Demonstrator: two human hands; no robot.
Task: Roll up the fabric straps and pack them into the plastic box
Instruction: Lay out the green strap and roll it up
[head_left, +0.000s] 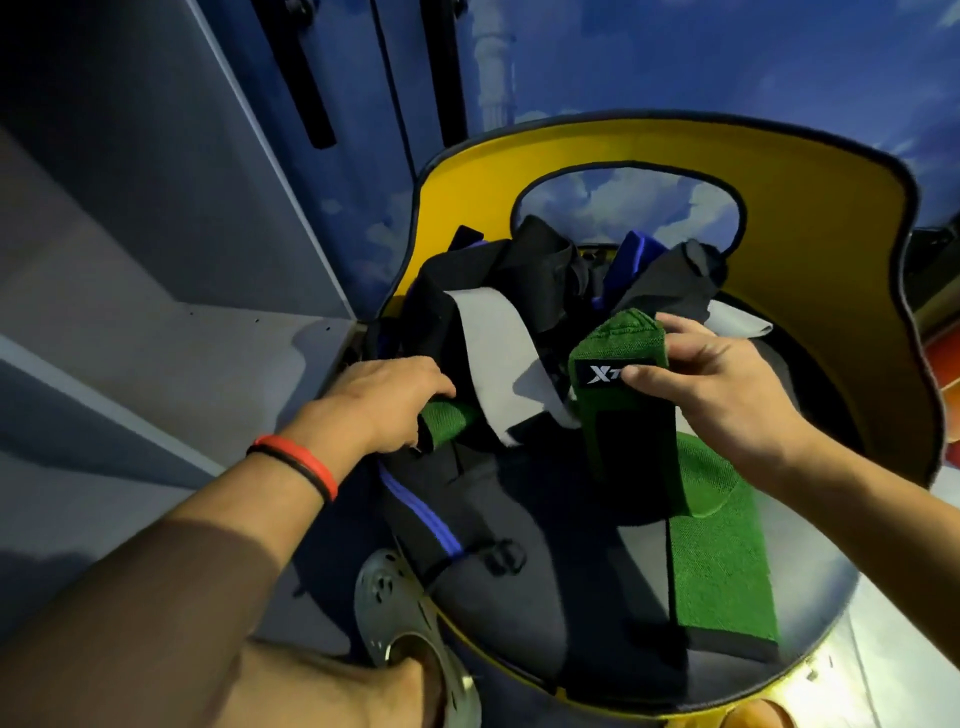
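Head view looking down onto a yellow chair (805, 234) whose seat holds a loose heap of black straps (545, 270), with a grey strap (498, 358) lying across the middle of the frame. Right of centre, the right hand (727, 384) pinches a green strap (618, 400) between thumb and fingertips, just beside its black label; the rest of it trails down toward the lower right. Left of centre, the left hand (384, 400) curls its fingers round a green end (449, 418) tucked under the grey strap; whether it belongs to the same strap cannot be told. The plastic box is not in view. The step appears to be freeing one strap for rolling: likely best to draw it clear of the heap, flatten it, then roll tightly from one end with the edges aligned.
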